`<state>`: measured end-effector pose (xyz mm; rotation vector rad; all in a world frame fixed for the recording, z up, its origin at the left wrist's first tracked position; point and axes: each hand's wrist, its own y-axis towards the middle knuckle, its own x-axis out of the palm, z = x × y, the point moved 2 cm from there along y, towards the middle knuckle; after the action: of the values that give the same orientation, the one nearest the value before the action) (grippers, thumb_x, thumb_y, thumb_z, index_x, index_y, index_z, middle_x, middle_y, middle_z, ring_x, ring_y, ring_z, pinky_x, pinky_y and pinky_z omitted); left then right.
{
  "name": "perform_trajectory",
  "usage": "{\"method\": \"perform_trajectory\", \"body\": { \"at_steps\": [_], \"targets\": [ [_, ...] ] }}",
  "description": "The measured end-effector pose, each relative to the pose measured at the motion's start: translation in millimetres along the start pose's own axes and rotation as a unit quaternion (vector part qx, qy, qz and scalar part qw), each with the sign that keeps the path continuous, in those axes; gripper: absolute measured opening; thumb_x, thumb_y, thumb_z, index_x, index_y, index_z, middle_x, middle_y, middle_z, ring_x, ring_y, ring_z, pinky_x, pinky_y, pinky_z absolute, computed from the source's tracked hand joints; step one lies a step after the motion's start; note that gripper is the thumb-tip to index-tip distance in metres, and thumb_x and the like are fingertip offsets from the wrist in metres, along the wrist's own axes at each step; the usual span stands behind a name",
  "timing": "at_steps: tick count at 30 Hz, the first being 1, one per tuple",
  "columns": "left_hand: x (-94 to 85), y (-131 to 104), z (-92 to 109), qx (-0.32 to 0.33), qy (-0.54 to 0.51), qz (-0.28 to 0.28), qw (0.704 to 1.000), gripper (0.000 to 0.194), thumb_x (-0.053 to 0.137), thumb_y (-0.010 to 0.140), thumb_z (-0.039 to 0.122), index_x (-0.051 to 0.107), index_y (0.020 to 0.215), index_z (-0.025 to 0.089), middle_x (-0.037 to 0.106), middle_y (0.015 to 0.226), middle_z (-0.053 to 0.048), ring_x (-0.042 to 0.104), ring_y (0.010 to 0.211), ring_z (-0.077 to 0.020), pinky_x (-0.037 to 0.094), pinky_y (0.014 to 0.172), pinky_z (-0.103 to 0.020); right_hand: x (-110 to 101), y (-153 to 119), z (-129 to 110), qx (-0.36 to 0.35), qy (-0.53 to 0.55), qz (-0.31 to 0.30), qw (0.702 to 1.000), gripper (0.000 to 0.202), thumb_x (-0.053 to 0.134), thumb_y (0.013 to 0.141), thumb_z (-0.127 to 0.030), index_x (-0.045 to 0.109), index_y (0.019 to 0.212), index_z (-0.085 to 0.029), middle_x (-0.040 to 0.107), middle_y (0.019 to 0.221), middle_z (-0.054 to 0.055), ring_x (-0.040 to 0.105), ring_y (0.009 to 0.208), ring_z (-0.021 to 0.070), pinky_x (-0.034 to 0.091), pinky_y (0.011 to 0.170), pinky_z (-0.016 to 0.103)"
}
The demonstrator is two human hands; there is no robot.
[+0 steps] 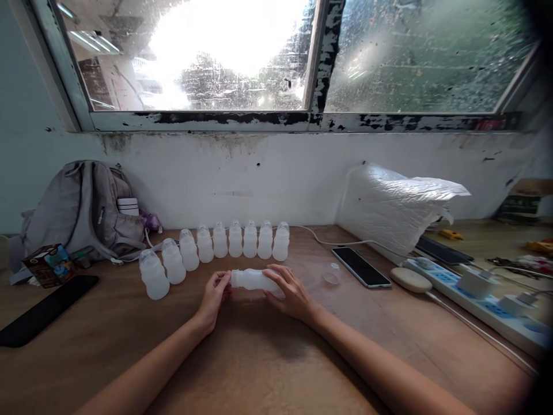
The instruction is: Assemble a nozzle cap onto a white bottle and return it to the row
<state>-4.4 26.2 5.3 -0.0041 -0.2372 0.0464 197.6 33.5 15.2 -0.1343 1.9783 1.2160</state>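
Your left hand (215, 293) pinched the neck of a frosted white bottle (254, 280) lying sideways on the table (268, 357); your right hand (291, 293) gripped its body. Upright bottles (220, 248) curved at 12 o'clock, a clear cap (331, 273) at 3, bare table at 6.

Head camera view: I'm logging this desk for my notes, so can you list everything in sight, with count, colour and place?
bottle in hand: 1, white, lying sideways, uncapped
standing bottles: 9, white with clear caps, curved row behind the hands
loose cap: 1, clear, right of the hands
backpack: 1, grey, far left against the wall
carton: 1, brown, in front of the backpack
dark phone: 1, black, left edge
lit-edge phone: 1, black, right of the cap
padded bag: 1, white, right against the wall
power strip: 1, white, right
desk: 1, brown wood
left hand: at the bottle's neck
right hand: over the bottle's body
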Motion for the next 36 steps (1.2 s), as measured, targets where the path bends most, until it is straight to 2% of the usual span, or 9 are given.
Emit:
{"method": "perform_trajectory", "body": {
  "at_steps": [12,19,23,25,26,28,31,33,36],
  "targets": [
    [1.7,-1.3,2.9,-0.003,-0.007,-0.007,1.000,0.035,0.059,0.064,0.046,0.053,0.079,0.015,0.046,0.062,0.003,0.044,0.054,-0.0074,0.038,0.049,-0.018,-1.1,1.1,-2.3,-0.023,-0.029,-0.009,0.999,0.043,0.050,0.076,-0.027,0.040,0.117,-0.020,0.047,0.110,0.011,0.045,0.101,0.0219,0.039,0.085,0.039],
    [-1.2,0.2,-1.0,0.004,-0.019,0.001,1.000,0.032,0.060,0.065,0.042,0.052,0.082,0.017,0.050,0.071,0.001,0.048,0.060,-0.0085,0.039,0.050,-0.018,-4.0,1.2,-6.0,-0.004,0.012,-0.011,1.000,0.042,0.051,0.075,-0.028,0.042,0.115,-0.020,0.049,0.108,0.011,0.047,0.098,0.0213,0.039,0.085,0.038],
    [-1.6,0.0,-0.8,0.002,-0.026,0.004,1.000,0.029,0.058,0.066,0.040,0.052,0.081,0.016,0.051,0.072,0.001,0.049,0.060,-0.0090,0.040,0.050,-0.018,-5.1,4.7,-12.1,0.079,0.092,0.004,0.993,0.041,0.053,0.073,-0.034,0.045,0.111,-0.019,0.054,0.103,0.010,0.052,0.091,0.0196,0.043,0.077,0.033],
    [-1.3,-0.5,0.3,0.011,-0.027,-0.003,1.000,0.027,0.057,0.067,0.038,0.051,0.082,0.016,0.052,0.075,0.000,0.050,0.061,-0.0094,0.041,0.051,-0.019,-1.8,6.8,-12.1,0.196,0.172,-0.022,0.965,0.040,0.048,0.075,-0.044,0.049,0.104,-0.017,0.059,0.087,0.007,0.056,0.068,0.0148,0.046,0.058,0.026],
    [-1.1,-0.7,1.1,0.020,-0.025,-0.011,0.999,0.027,0.056,0.068,0.037,0.051,0.083,0.016,0.052,0.077,-0.001,0.051,0.062,-0.0097,0.041,0.052,-0.019,1.3,7.2,-11.4,0.266,0.224,-0.055,0.936,0.041,0.042,0.076,-0.050,0.052,0.096,-0.015,0.060,0.074,0.005,0.054,0.054,0.0120,0.042,0.046,0.022],
    [-0.9,-1.5,3.3,0.045,-0.013,-0.029,0.998,0.025,0.055,0.070,0.036,0.051,0.085,0.016,0.054,0.081,-0.002,0.051,0.065,-0.0104,0.041,0.053,-0.020,7.9,6.7,-9.8,0.388,0.332,-0.137,0.849,0.056,0.025,0.077,-0.060,0.055,0.074,-0.013,0.054,0.048,0.001,0.043,0.032,0.0084,0.026,0.029,0.019],
    [-0.5,-3.7,8.0,0.097,0.035,-0.055,0.993,0.023,0.055,0.071,0.033,0.052,0.087,0.017,0.055,0.084,-0.003,0.051,0.068,-0.0113,0.042,0.055,-0.020,11.6,5.6,-6.1,0.491,0.439,-0.199,0.726,0.068,0.012,0.073,-0.068,0.046,0.049,-0.014,0.039,0.028,-0.001,0.033,0.022,0.0075,0.012,0.024,0.018],
    [0.5,-6.0,11.3,0.128,0.075,-0.074,0.986,0.022,0.055,0.071,0.030,0.052,0.088,0.017,0.056,0.083,-0.002,0.052,0.069,-0.0117,0.043,0.059,-0.021,10.1,5.8,-2.4,0.519,0.473,-0.193,0.685,0.068,0.012,0.071,-0.071,0.041,0.043,-0.016,0.033,0.024,-0.002,0.031,0.020,0.0074,0.012,0.023,0.018],
    [2.3,-9.9,15.2,0.161,0.119,-0.093,0.975,0.021,0.056,0.070,0.026,0.052,0.089,0.017,0.057,0.087,-0.003,0.055,0.078,-0.0143,0.044,0.070,-0.025,7.9,6.3,2.3,0.534,0.490,-0.166,0.668,0.064,0.016,0.071,-0.070,0.036,0.041,-0.018,0.029,0.022,-0.003,0.031,0.019,0.0076,0.015,0.022,0.017]
  ]
}}
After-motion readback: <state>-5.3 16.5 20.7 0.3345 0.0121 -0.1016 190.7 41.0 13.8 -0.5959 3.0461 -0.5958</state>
